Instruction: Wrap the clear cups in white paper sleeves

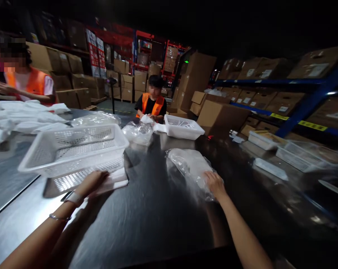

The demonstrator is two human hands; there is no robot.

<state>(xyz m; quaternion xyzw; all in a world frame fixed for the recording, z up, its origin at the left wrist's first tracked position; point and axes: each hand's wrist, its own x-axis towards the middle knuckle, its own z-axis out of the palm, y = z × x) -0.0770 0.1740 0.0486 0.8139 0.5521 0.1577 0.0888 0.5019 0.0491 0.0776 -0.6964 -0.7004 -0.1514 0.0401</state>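
My left hand [94, 180], with a watch band and a bracelet at the wrist, is at the near side of a white perforated plastic basket [73, 164]. Its fingers curl over the left end of flat, folded white pieces [119, 177], and the thumb is hidden. To the right, a clear plastic bag [186, 164] with soft white contents lies on the steel table. My right hand [214, 185] rests on the bag's right edge, fingers stretched out over the film; its thumb does not show.
White packets [25, 117] are heaped at the far left. Past the basket are crumpled clear bags [138, 132] and a second white basket [183, 129]. Clear bins [300, 157] stand at right. Two people in orange vests [156, 104] work across the table [146, 224].
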